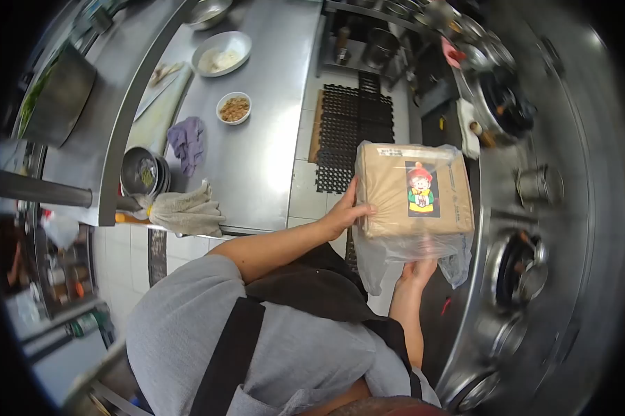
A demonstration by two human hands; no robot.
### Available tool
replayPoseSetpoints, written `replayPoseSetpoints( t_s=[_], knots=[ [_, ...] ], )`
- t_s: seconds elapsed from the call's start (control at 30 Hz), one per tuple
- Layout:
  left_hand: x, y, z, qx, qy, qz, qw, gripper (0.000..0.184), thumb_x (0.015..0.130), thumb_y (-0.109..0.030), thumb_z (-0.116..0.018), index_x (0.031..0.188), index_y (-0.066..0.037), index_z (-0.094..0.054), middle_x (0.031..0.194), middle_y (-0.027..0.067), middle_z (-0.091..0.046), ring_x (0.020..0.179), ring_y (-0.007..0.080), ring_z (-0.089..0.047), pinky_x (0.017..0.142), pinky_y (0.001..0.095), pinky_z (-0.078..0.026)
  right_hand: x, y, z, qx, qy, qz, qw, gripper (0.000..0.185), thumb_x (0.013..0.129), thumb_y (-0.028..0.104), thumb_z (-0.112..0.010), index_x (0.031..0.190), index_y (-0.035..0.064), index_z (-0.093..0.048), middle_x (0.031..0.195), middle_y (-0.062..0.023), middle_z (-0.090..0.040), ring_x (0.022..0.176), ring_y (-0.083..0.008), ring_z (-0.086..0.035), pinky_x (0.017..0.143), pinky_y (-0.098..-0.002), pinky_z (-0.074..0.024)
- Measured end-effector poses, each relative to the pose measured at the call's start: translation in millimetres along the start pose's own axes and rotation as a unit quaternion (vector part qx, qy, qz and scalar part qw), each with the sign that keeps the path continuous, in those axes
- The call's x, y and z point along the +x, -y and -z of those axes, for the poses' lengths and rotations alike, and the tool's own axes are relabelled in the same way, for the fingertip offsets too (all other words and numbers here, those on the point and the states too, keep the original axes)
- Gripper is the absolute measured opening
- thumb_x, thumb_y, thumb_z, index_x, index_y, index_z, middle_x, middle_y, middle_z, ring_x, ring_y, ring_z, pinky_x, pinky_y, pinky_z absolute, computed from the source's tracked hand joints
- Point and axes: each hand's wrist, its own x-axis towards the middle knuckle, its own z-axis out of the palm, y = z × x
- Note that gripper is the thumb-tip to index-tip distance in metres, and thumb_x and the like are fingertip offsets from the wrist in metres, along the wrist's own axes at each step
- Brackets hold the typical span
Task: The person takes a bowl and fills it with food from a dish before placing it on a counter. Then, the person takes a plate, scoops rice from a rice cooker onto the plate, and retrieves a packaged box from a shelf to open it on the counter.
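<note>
A brown, box-shaped package in a clear plastic bag is held in front of me. Its top face bears a dark label with a cartoon figure in a red hat. My left hand grips the package's left side, thumb pressed on the top and the other fingers out of sight against the side. At the near edge, my right hand holds the package from below, its fingers partly covered by the loose plastic.
On the left steel counter are a bowl of brown crumbly food, a bowl with white contents, a purple cloth and stacked dark pans. Pots line the right-hand stove. A black rubber mat covers the floor ahead.
</note>
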Motion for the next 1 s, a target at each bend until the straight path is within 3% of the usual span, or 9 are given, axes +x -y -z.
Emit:
replayPoseSetpoints(
  t_s=[0.1, 0.27, 0.43, 0.5, 0.53, 0.63, 0.7, 0.8, 1.0],
  knots=[
    [18, -31, 25, -0.012, -0.049, -0.048, 0.998, 0.098, 0.075, -0.015, -0.064, 0.146, -0.008, 0.002, 0.146, 0.0128, -0.022, 0.134, 0.0231, -0.024, 0.108, 0.0319, -0.022, 45, -4, -48, 0.006, 0.101, 0.002, 0.995, 0.041, 0.080, 0.006, -0.064, 0.118, 0.0004, -0.050, 0.110, -0.0108, -0.056, 0.096, -0.0205, -0.057, 0.083, -0.0349, -0.0484],
    [78, -69, 81, -0.117, -0.235, -0.077, 0.962, 0.084, 0.085, -0.043, -0.055, 0.146, -0.018, -0.003, 0.141, 0.0159, -0.030, 0.125, 0.0312, -0.035, 0.094, 0.0521, -0.035, 121, -4, -138, 0.017, 0.205, -0.027, 0.978, 0.043, 0.080, 0.005, -0.062, 0.120, -0.0008, -0.048, 0.112, -0.0108, -0.055, 0.096, -0.0215, -0.058, 0.084, -0.0360, -0.0483],
    [158, -131, 170, -0.266, -0.260, -0.052, 0.927, 0.075, 0.088, -0.046, -0.051, 0.144, -0.012, -0.015, 0.133, 0.0168, -0.042, 0.116, 0.0301, -0.046, 0.093, 0.0475, -0.038, 192, -7, -213, -0.044, 0.264, -0.090, 0.959, 0.045, 0.080, 0.003, -0.058, 0.124, 0.0013, -0.046, 0.116, -0.0091, -0.054, 0.103, -0.0218, -0.055, 0.088, -0.0347, -0.0463],
    [196, -152, 195, -0.289, -0.161, -0.073, 0.941, 0.055, 0.090, -0.039, -0.050, 0.130, -0.004, -0.041, 0.118, 0.0144, -0.055, 0.105, 0.0236, -0.055, 0.089, 0.0360, -0.044, 222, -6, -239, -0.058, 0.290, -0.090, 0.951, 0.047, 0.080, 0.003, -0.057, 0.126, 0.0012, -0.045, 0.118, -0.0092, -0.053, 0.104, -0.0216, -0.055, 0.088, -0.0340, -0.0461],
    [214, -167, 197, -0.234, -0.212, -0.070, 0.946, 0.030, 0.090, -0.023, -0.052, 0.109, 0.000, -0.057, 0.098, 0.0100, -0.063, 0.089, 0.0177, -0.061, 0.079, 0.0266, -0.048, 240, -5, -261, -0.060, 0.321, -0.085, 0.941, 0.049, 0.080, 0.003, -0.057, 0.127, 0.0011, -0.043, 0.120, -0.0094, -0.053, 0.105, -0.0214, -0.054, 0.088, -0.0333, -0.0460],
    [250, -195, 218, -0.014, -0.276, -0.033, 0.961, 0.019, 0.085, -0.009, -0.056, 0.100, 0.000, -0.060, 0.092, 0.0078, -0.063, 0.081, 0.0161, -0.062, 0.073, 0.0266, -0.050, 270, 5, -317, -0.065, 0.377, -0.076, 0.921, 0.045, 0.086, 0.015, -0.057, 0.127, -0.0006, -0.044, 0.119, -0.0102, -0.055, 0.106, -0.0217, -0.055, 0.091, -0.0349, -0.0442],
    [273, -208, 230, -0.011, -0.306, -0.066, 0.950, 0.017, 0.081, -0.002, -0.056, 0.097, 0.000, -0.061, 0.083, 0.0062, -0.062, 0.073, 0.0138, -0.060, 0.068, 0.0264, -0.050, 292, 11, -345, -0.082, 0.393, -0.086, 0.912, 0.047, 0.084, 0.012, -0.055, 0.128, -0.0002, -0.043, 0.122, -0.0104, -0.053, 0.110, -0.0224, -0.053, 0.093, -0.0343, -0.0423],
    [304, -231, 258, 0.023, -0.461, -0.127, 0.878, 0.016, 0.079, -0.001, -0.053, 0.093, -0.004, -0.061, 0.078, 0.0030, -0.059, 0.065, 0.0117, -0.055, 0.055, 0.0259, -0.044, 337, 15, -381, -0.070, 0.435, -0.105, 0.891, 0.058, 0.072, 0.000, -0.046, 0.130, -0.0024, -0.040, 0.122, -0.0105, -0.051, 0.113, -0.0222, -0.049, 0.097, -0.0317, -0.0372],
    [325, -284, 343, 0.073, -0.654, -0.181, 0.731, 0.020, 0.077, -0.002, -0.053, 0.096, -0.005, -0.061, 0.075, 0.0028, -0.058, 0.061, 0.0118, -0.052, 0.049, 0.0264, -0.037, 383, -5, -485, -0.085, 0.460, -0.129, 0.875, 0.062, 0.074, 0.003, -0.042, 0.135, 0.0000, -0.035, 0.125, -0.0117, -0.049, 0.113, -0.0233, -0.050, 0.097, -0.0325, -0.0391]
  ],
)
